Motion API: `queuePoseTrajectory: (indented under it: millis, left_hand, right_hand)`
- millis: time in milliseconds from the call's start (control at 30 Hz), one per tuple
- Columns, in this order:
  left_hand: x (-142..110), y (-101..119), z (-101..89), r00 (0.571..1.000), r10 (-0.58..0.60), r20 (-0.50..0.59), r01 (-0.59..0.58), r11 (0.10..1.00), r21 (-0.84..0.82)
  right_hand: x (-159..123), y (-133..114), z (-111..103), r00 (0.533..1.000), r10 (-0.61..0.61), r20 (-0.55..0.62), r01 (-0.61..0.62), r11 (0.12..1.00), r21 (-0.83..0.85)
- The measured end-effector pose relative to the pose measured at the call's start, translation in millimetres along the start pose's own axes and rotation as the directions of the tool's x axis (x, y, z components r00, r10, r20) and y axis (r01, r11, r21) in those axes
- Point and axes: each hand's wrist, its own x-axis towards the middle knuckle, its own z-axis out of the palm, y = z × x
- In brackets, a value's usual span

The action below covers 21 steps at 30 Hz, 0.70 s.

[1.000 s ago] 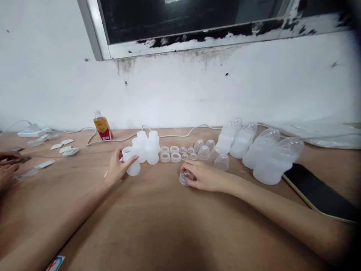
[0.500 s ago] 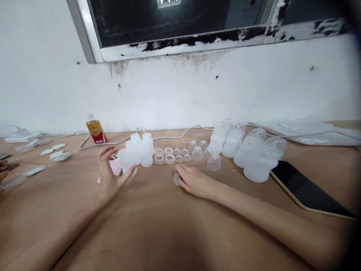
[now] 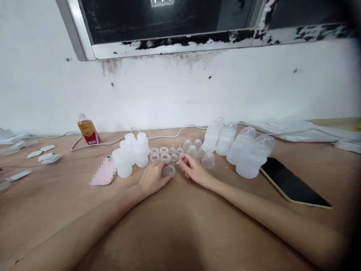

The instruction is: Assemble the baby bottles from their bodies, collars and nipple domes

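Observation:
My left hand [image 3: 154,176] curls round a clear screw ring [image 3: 169,171] that lies on the table. Just to the right, my right hand [image 3: 195,171] pinches a small clear bottle teat, mostly hidden by the fingers. Three more teats [image 3: 174,157] stand beyond it. Several white screw rings [image 3: 165,158] sit in pairs behind my left hand. Clear dome caps [image 3: 208,161] are grouped behind my right hand. Open milky bottles [image 3: 125,167] stand on the left, and capped bottles [image 3: 247,167] stand on the right.
A black phone [image 3: 293,182] lies at the right, a pink phone [image 3: 104,171] at the left. A drink bottle [image 3: 88,130] stands near the wall, by a white cable [image 3: 180,132]. White flat pieces [image 3: 49,158] lie far left, plastic bags [image 3: 284,130] back right.
My left hand has let go of a milky bottle and moved right to the screw ring. My right hand has left that ring and taken a teat. The view has shifted right.

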Motion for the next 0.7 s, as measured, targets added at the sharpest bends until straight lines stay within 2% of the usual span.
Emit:
queuePoseTrajectory:
  millis: [100,233,333,533,700]
  left_hand:
    - [-3,-7,-2.5,0.998,0.031,-0.061,-0.026,0.996,0.086]
    - [-2,-7,-0.8,0.996,0.064,-0.06,-0.054,0.988,0.148]
    - [-1,-6,0.2,0.997,0.064,-0.043,-0.056,0.987,0.153]
    - [-1,-6,0.3,0.998,0.056,-0.018,-0.053,0.986,0.16]
    - [-1,-6,1.4,0.998,0.045,-0.037,-0.039,0.988,0.146]
  right_hand:
    - [2,8,-4,0.998,-0.021,-0.058,0.012,0.987,-0.159]
    - [-1,10,-2,0.999,-0.037,-0.023,0.029,0.964,-0.264]
    - [0,11,1,0.996,-0.086,-0.015,0.08,0.966,-0.247]
    - [8,13,6,0.989,-0.144,-0.012,0.142,0.984,-0.105]
    - [9,12,9,0.982,-0.175,-0.078,0.168,0.982,-0.089]
